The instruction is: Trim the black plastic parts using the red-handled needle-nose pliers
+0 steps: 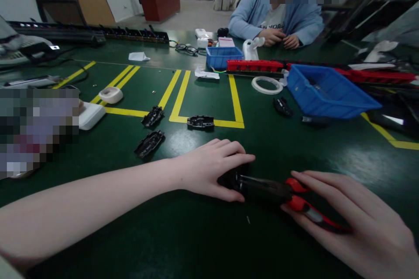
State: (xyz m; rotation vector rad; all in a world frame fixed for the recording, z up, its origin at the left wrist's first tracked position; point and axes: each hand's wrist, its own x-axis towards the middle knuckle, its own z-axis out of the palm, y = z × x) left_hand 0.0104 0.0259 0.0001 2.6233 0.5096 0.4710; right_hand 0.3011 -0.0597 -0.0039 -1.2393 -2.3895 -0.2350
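My left hand [218,168] is wrapped over a black plastic part [233,179] on the green table, thumb on the near side and fingers on the far side, hiding much of it. My right hand [356,213] grips red-handled pliers [296,196]. Their long jaws point left and meet the part's right end; whether they pinch it I cannot make out. A thin light sliver [248,219] lies just below the jaws. Beyond my left hand rest several black plastic shells, one [200,122] on the yellow tape and another [149,144] nearer my forearm.
A blue bin [330,91] stands at the right, with a white tape ring [267,85] and a black piece [282,107] beside it. Red strips [255,66] run behind. Another tape roll [111,94] sits at the left. A person in a blue jacket [245,19] sits across the table.
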